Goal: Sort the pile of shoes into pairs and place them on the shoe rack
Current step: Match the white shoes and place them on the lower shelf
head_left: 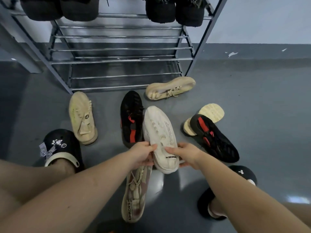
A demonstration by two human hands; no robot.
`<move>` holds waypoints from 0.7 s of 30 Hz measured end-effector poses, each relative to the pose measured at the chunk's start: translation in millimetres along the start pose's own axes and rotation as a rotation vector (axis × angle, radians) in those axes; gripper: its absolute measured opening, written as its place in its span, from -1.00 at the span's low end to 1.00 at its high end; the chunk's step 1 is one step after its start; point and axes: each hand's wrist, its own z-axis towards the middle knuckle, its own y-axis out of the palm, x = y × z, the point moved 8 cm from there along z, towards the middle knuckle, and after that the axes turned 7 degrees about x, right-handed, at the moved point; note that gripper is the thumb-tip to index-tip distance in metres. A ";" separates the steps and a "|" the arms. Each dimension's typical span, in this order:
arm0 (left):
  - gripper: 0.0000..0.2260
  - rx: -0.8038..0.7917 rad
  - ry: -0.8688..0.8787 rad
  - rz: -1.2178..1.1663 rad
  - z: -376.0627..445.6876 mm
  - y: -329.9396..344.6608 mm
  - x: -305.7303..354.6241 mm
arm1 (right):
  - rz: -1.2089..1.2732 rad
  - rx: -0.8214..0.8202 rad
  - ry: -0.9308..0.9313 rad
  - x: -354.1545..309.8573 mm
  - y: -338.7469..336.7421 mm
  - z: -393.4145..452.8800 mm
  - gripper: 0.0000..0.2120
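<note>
You are in the sorting step: both of your hands are on the white knit sneaker (160, 137), the left hand (143, 154) pinching its collar edge and the right hand (186, 154) curled round the heel side, so the shoe is gripped between them, just in front of the black-and-red sneaker (130, 118) that lies on the floor (252, 91). Its likely mate is the shoe lying sole-up at the right, a pale ridged sole (211, 113) half covered by the second black-and-red sneaker (215, 138), though with only the sole showing you cannot be sure it matches. The next move calls for freeing that shoe from under the black one, turning it upright and carrying the two together to the shoe rack (117, 59), whose lower tiers of thin metal bars stand open while dark shoes already sit on the top tier. Two beige knit sneakers wait apart, one beside the rack's left foot (82, 118) and one on its side by the right foot (170, 89), and a mottled tan sneaker (136, 194) with thick laces lies under your left wrist. The knit uppers look soft and will fold if pinched, so hold by the firmer sole edge; the bars are narrow and smooth, so set each sole across at least two.
</note>
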 end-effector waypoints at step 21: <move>-0.46 0.285 -0.458 0.010 65.9 46.4 -85.1 | -0.110 0.320 0.027 49.6 -88.8 71.1 -0.46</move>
